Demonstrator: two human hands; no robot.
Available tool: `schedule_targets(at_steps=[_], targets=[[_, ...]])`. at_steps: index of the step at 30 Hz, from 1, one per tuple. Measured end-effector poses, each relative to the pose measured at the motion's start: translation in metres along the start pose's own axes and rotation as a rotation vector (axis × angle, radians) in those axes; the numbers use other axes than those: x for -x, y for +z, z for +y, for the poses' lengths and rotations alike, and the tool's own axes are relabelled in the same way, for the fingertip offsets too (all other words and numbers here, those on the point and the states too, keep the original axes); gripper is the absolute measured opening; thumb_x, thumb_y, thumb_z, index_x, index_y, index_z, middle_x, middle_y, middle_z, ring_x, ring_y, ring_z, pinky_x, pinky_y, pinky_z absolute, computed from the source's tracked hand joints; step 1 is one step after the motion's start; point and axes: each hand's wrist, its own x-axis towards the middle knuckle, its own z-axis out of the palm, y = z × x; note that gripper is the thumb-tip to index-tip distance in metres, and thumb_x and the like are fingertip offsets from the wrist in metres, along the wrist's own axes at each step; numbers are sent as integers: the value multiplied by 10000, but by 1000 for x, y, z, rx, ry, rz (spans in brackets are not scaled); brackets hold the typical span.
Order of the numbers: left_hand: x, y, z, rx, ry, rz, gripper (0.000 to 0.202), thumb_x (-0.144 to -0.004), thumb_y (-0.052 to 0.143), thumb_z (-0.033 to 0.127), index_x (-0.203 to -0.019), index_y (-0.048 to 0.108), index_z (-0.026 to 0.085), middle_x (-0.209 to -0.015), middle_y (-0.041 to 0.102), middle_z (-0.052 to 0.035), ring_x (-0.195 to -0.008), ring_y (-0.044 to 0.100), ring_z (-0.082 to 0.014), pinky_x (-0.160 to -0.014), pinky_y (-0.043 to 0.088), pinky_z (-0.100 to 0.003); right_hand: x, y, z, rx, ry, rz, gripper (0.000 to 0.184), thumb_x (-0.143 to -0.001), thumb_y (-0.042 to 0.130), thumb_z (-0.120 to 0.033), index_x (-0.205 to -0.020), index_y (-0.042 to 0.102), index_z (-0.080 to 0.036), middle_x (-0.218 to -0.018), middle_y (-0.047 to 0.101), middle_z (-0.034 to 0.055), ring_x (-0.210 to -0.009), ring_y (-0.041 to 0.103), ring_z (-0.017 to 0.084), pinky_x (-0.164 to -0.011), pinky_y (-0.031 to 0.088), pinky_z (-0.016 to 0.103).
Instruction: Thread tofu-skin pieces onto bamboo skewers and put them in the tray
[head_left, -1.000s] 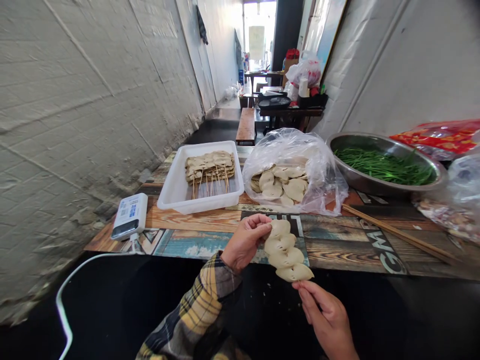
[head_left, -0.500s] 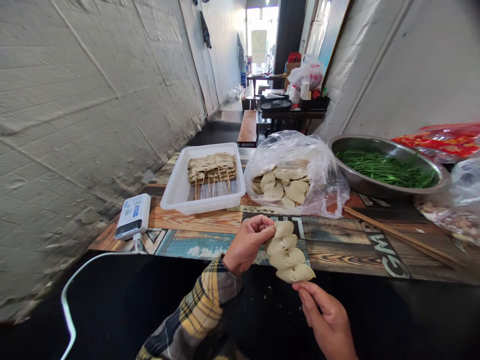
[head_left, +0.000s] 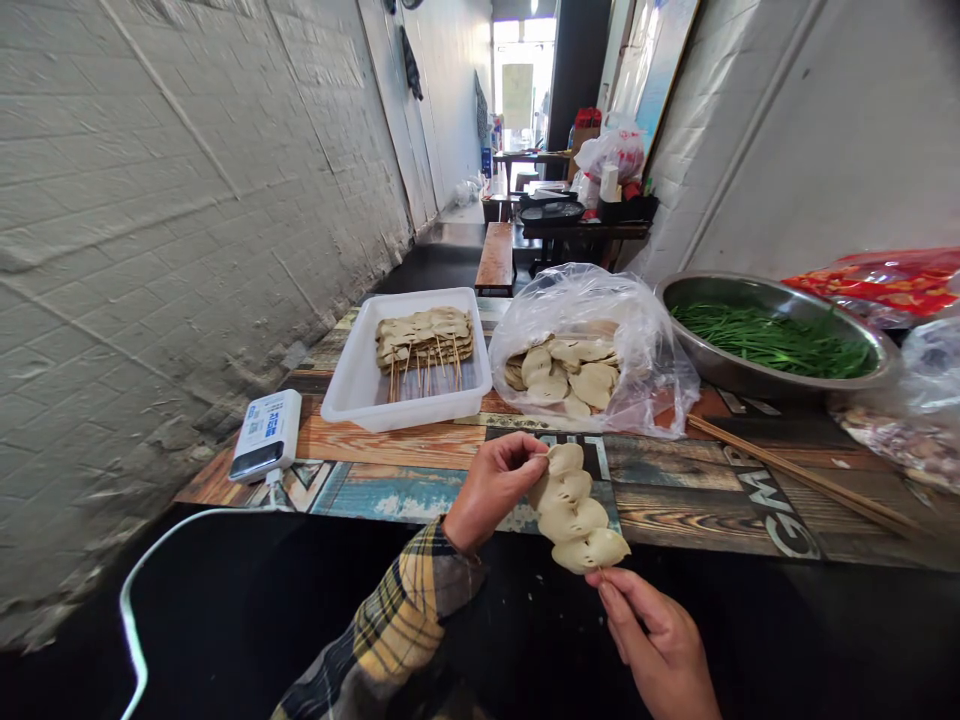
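Note:
Between my hands is a skewer of several folded beige bean-curd slices (head_left: 574, 508), held over the near edge of the table. My left hand (head_left: 491, 487), in a yellow plaid sleeve, pinches the top slice. My right hand (head_left: 660, 645) pinches the skewer's lower end just under the last slice; the stick itself is hidden. Behind them, a clear plastic bag (head_left: 592, 345) holds loose round slices. A white plastic tray (head_left: 352, 385) holds a stack of finished skewers (head_left: 424, 338).
A steel basin of green chives (head_left: 772, 335) stands at the right, with red and clear bags beyond it. Long bamboo sticks (head_left: 802, 478) lie on the patterned wooden table (head_left: 675, 495). A white power bank (head_left: 266, 432) with cable lies left, by the brick wall. Benches and tables stand down the corridor.
Almost nothing differs: the view has shifted slightly and my right hand has slid a little down the skewer's end. Both hands keep their hold.

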Motion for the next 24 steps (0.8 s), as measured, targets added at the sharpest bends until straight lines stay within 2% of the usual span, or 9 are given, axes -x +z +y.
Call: schedule_targets(at_steps=[5,11,15,19,24], targets=[[-1,1,1,72,-14,3,240,-706,744,352,-747,663,129,-647,571,5,-578,432,-77,-544,313,-203,0,1,1,-3,-15,10,371,-875,560,-518,-839,785,-226,-538,650,17,-442,611,151,-391,480,188],[-1,2,-1,273,-147,-28,294,-645,789,381,-714,641,136,-616,545,14,-537,411,-65,-511,279,-198,-2,3,6,18,-51,36,388,-877,553,-535,-834,788,-229,-597,706,36,-498,662,172,-425,522,198],[-1,5,0,298,-169,-42,319,-623,799,397,-683,628,134,-587,517,24,-508,376,-54,-495,247,-201,-2,1,11,52,-119,33,318,-891,569,-463,-869,791,-237,-736,770,53,-630,730,198,-568,590,222],[0,6,0,242,-169,-32,329,-632,788,410,-683,619,134,-582,511,26,-499,356,-53,-488,223,-208,-2,-1,15,73,-173,35,267,-897,579,-403,-892,790,-241,-829,787,65,-724,752,215,-685,609,254],[0,6,-1,133,-69,-9,306,-681,746,410,-699,617,133,-583,517,26,-513,372,-62,-498,252,-208,-2,2,11,47,-101,65,343,-874,580,-500,-846,793,-233,-680,755,50,-544,703,188,-502,571,218]])
